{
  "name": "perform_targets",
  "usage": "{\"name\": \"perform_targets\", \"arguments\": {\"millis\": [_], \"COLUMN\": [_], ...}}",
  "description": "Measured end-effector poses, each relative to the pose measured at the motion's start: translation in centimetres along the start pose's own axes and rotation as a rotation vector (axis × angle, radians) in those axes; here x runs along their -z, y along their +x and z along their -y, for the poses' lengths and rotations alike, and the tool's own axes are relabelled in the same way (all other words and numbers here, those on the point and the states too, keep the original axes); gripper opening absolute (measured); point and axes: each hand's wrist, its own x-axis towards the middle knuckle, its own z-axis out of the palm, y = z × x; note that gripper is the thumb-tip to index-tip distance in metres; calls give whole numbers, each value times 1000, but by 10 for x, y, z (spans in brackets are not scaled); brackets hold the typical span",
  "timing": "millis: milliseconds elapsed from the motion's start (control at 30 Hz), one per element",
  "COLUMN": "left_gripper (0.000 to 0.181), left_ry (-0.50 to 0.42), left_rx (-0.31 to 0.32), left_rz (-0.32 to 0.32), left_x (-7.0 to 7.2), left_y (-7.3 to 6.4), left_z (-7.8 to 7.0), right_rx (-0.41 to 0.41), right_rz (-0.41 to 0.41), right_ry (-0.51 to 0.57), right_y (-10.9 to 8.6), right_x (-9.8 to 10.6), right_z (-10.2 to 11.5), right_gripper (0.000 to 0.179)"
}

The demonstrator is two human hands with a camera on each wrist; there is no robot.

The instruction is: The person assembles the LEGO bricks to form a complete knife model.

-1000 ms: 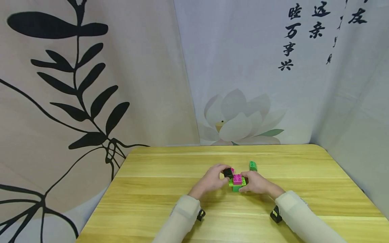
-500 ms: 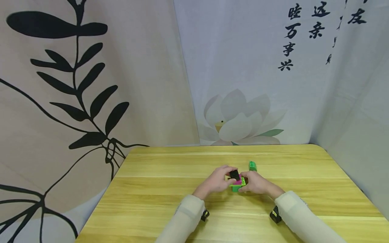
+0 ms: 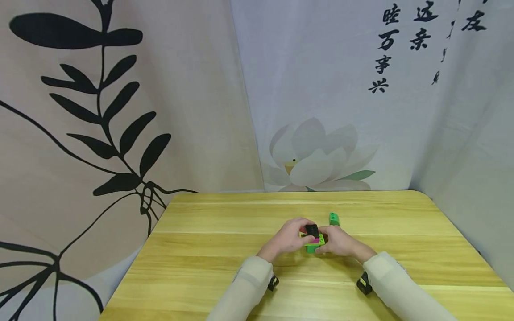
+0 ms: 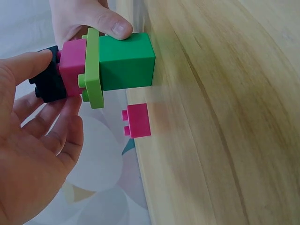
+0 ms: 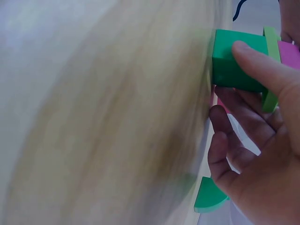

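A small stack of toy building bricks stands on the table: a green brick point(image 4: 127, 62) at the bottom, a lime plate point(image 4: 94, 70) over it, then a pink brick point(image 4: 72, 67). On top of the pink one sits a black brick point(image 4: 50, 80), which the left hand point(image 3: 287, 237) pinches between thumb and fingers. Pink studs still show between the two in the left wrist view. The right hand point(image 3: 341, 241) grips the green base from the other side, its thumb lying along the green face in the right wrist view.
Behind the stack a loose pink brick point(image 4: 139, 120) rests on the wooden table point(image 3: 225, 258). A green brick with a curved side point(image 5: 209, 194) lies beyond the right hand. A printed curtain point(image 3: 201, 111) hangs along the table's back edge.
The left hand has moved right with the black brick, from beside the stack to over the pink brick, and the black brick now sits more level. The right hand has kept its grip.
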Motion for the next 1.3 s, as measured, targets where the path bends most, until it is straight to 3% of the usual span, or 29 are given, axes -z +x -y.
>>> {"name": "perform_targets", "arguments": {"millis": [667, 1067, 1300], "left_gripper": [44, 37, 33], "left_ry": [-1, 189, 244], "left_rx": [-38, -67, -94], "left_rz": [9, 16, 4], "left_x": [1, 5, 4], "left_y": [1, 2, 2], "left_z": [0, -9, -9], "right_rx": [7, 10, 12], "right_rz": [-2, -1, 9], "right_ry": [-17, -11, 0], "right_y": [1, 2, 2], "right_x": [-1, -1, -1], "right_z": [-4, -5, -5], "right_gripper": [42, 45, 44]}}
